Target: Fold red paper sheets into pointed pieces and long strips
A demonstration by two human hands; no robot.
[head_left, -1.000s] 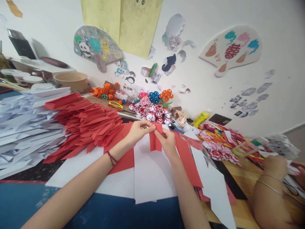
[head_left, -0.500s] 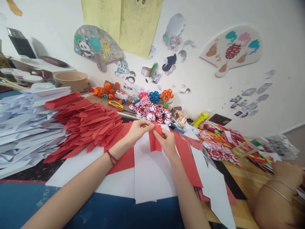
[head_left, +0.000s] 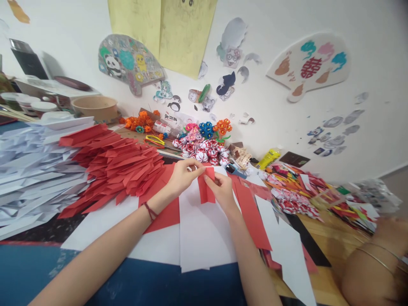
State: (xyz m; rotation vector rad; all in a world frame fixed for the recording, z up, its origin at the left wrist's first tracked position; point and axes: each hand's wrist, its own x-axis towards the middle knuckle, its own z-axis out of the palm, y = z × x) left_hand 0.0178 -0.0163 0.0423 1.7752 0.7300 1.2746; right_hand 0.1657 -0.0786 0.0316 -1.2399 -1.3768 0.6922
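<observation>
1. Left grip [head_left: 183, 178] and right grip [head_left: 223, 191]: fingertips closed, pinching one strip [head_left: 207, 194].
2. Strip: red, creased lengthwise, over white sheets [head_left: 205, 242].
3. Bench [head_left: 331, 244]: blue in front, wooden at right; red pile [head_left: 121, 165] leftward.
4. Wall [head_left: 287, 25]: white, two fans [head_left: 309, 63].

a red paper strip [head_left: 208, 195] in left hand [head_left: 182, 177] and right hand [head_left: 223, 191]; white sheets [head_left: 205, 240] below

The head camera looks forward and down.
</observation>
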